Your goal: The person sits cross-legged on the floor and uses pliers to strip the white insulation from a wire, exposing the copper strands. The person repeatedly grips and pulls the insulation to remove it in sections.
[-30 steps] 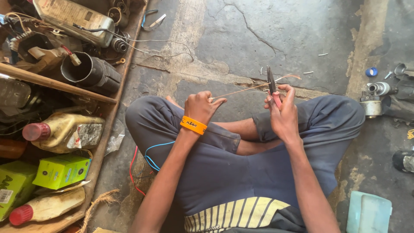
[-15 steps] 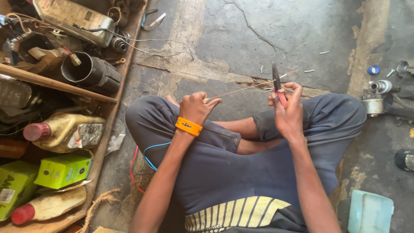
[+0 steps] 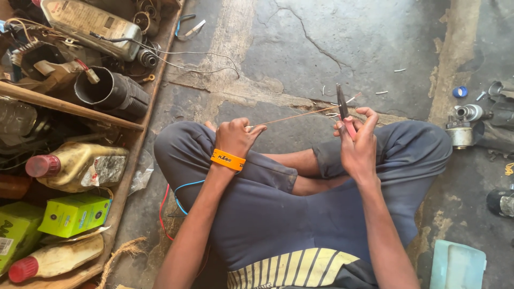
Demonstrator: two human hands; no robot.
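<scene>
Left hand (image 3: 235, 137) is closed, pinching a thin copper wire (image 3: 300, 115). Right hand (image 3: 357, 140) is closed around red-handled pliers (image 3: 342, 109) at the wire's far end.

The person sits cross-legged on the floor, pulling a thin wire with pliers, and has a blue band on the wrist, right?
Not quite. The wristband is orange, not blue, as the head view shows. The rest holds: the person sits cross-legged, the left hand pinching a thin wire and the right hand gripping pliers.

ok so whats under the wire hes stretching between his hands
Under the copper wire lie cracked concrete floor, short wire scraps and the person's crossed legs; the floor beneath those legs is hidden.
</scene>
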